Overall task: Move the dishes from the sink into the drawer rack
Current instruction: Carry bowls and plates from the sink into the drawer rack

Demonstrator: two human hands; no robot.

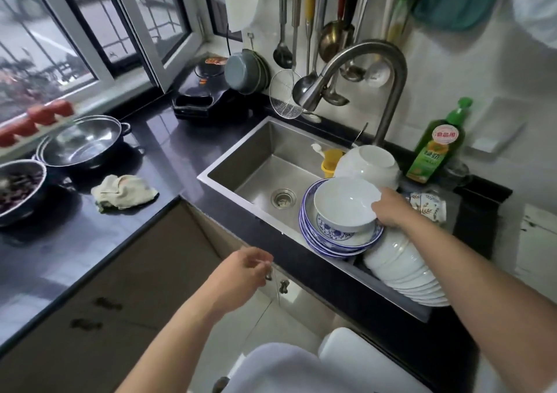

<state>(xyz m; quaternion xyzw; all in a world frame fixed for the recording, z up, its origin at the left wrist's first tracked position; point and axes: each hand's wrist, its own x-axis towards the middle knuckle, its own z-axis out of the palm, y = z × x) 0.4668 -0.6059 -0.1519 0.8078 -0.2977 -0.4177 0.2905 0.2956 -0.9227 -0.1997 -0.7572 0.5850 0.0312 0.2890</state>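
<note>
In the steel sink [241,163], a white bowl [343,202] sits on a stack of blue-patterned plates [337,242] at the right side. My right hand [391,208] grips that bowl's right rim. Behind it a larger white bowl [370,163] lies tilted on its side. A stack of overturned white bowls [404,269] leans at the sink's near right. My left hand [241,272] hovers below the counter edge in front of the cabinet doors [280,287], fingers loosely curled and holding nothing. No drawer rack is visible.
A tall faucet [361,70] arches over the sink. A green soap bottle [437,148] stands at the right. A yellow cup [330,163] sits in the sink's back. A cloth [123,193], a steel wok [84,142] and a pot [18,187] occupy the dark counter at the left.
</note>
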